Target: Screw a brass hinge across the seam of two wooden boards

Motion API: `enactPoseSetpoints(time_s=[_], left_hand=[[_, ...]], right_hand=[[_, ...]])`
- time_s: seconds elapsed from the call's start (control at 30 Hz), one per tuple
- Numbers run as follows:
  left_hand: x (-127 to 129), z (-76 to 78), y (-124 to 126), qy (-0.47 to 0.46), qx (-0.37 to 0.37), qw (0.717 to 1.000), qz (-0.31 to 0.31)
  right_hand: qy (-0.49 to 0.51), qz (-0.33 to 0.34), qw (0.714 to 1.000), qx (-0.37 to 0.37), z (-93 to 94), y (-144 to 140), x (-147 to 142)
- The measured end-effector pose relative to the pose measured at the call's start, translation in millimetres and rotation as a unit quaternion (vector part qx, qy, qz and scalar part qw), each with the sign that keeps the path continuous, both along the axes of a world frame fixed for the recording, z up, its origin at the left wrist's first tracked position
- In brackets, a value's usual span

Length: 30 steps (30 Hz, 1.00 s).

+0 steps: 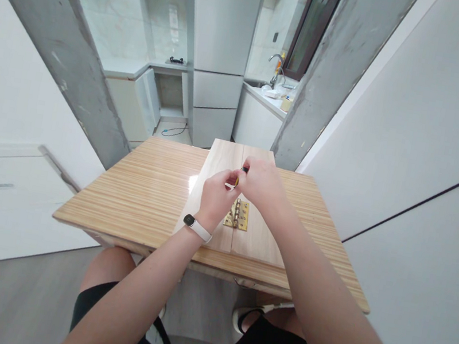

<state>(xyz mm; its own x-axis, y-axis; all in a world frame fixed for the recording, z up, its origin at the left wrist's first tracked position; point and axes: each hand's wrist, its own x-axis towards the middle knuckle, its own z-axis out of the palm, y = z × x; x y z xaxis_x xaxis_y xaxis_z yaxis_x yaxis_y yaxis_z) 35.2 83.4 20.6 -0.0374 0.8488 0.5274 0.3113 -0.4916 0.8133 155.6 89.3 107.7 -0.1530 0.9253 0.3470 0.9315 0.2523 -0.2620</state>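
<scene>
My left hand (218, 194) and my right hand (261, 182) meet above two pale wooden boards (226, 160) that lie side by side. Between their pinched fingers is a small black-and-yellow object (236, 181), mostly covered, so its kind cannot be made out. Just below the hands, a brass hinge (242, 215) lies open across the seam of the boards, one leaf on each side. Holes or screw heads show on its right leaf. Small metal pieces, perhaps screws, rest on the left leaf, partly behind my left hand.
The boards rest on a striped wooden table (144, 187) in front of my knees. White panels (422, 109) stand close on the right. Beyond the table are a fridge (223, 20), a sink counter with a faucet (277, 69), and a left counter (126, 68).
</scene>
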Motion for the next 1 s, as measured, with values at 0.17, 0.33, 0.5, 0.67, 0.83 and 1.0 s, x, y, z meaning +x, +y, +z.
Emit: enactPoseSetpoints(time_s=[0.17,0.33,0.5,0.67,0.83,1.0], left_hand=[[-3,0.2,5,-0.016,-0.004,1.000,-0.026],[-14,-0.4,11,-0.029,-0.006,0.997,-0.066],[-18,-4.1,14,-0.025,-0.009,0.996,-0.085],[-16,-7.2,17,-0.040,-0.015,0.994,-0.099],[-19,-6.1,19,-0.045,-0.026,0.990,-0.128],[-24,-6.4,25,-0.044,-0.043,0.983,-0.171]], right_hand=[[-0.006,-0.024,1.000,0.003,0.7,-6,-7],[0.030,0.019,0.999,0.012,-2.3,-5,-2],[0.087,0.120,0.989,-0.023,0.3,0,16],[0.100,0.179,0.978,-0.037,7.7,3,27],[0.062,0.183,0.981,-0.017,12.7,3,25],[0.067,0.159,0.985,0.004,5.6,2,22]])
